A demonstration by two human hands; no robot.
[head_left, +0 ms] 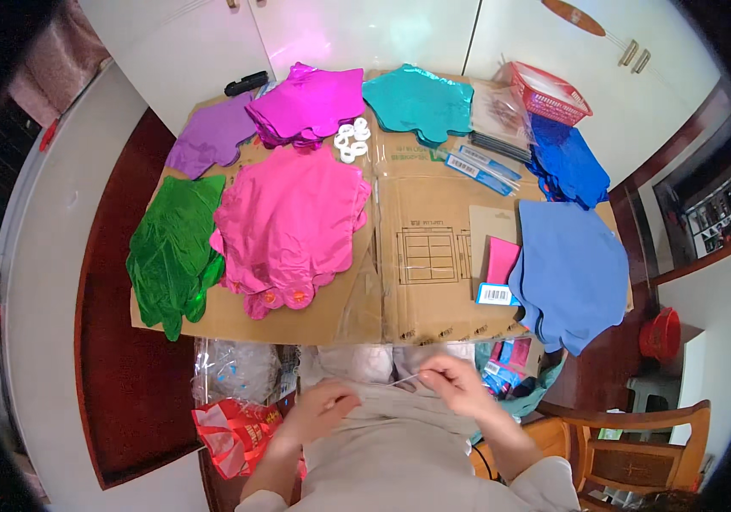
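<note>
The right hand (451, 380) pinches a thin white strand (406, 381); the left hand (324, 408) lies loosely curled on pale cloth (382, 410) at the lap. Better keep the strand taut, clear of the desk (433, 247) ahead.

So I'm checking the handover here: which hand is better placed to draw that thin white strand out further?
Probably the right hand. Its fingers already pinch the thin white strand at its end, while the left hand lies on the beige cloth, beside the strand's other end.
</note>
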